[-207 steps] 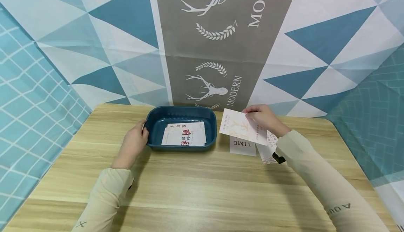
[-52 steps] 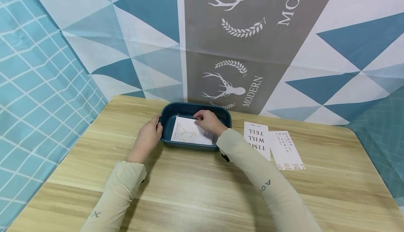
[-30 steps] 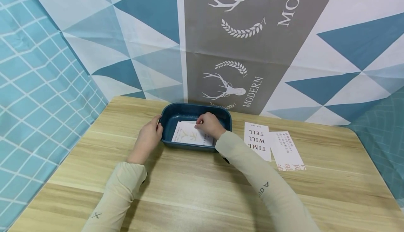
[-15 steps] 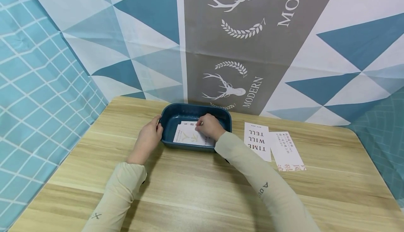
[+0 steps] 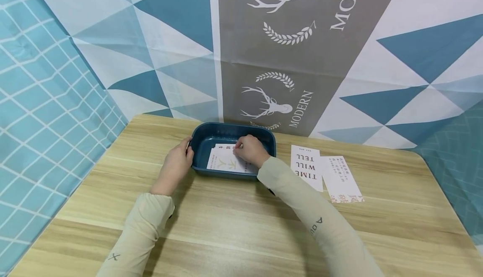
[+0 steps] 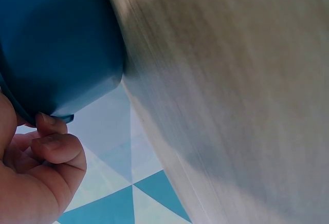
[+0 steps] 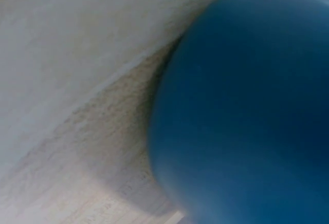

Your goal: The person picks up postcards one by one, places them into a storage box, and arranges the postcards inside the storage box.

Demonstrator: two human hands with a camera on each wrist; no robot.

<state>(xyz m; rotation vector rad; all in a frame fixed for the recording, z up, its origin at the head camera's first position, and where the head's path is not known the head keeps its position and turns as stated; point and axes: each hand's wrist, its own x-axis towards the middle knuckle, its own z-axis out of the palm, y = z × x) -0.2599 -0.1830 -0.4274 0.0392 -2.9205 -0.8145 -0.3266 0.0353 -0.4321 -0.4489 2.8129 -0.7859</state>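
While the blue tray (image 5: 220,136) is gripped at its end by the curled fingers of the left hand (image 5: 176,164), the top white card (image 5: 225,159), spread inside it leftward from the right hand's (image 5: 250,149) fingertips, is apparently pinched there. Likely light, stiff but easily creased, it is best held by its edges.

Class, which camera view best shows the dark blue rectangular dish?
The head view: it shows the dish nearly whole from above, rim and interior included. The left wrist view shows only part of its outside; the right wrist view, only blurred outer wall.
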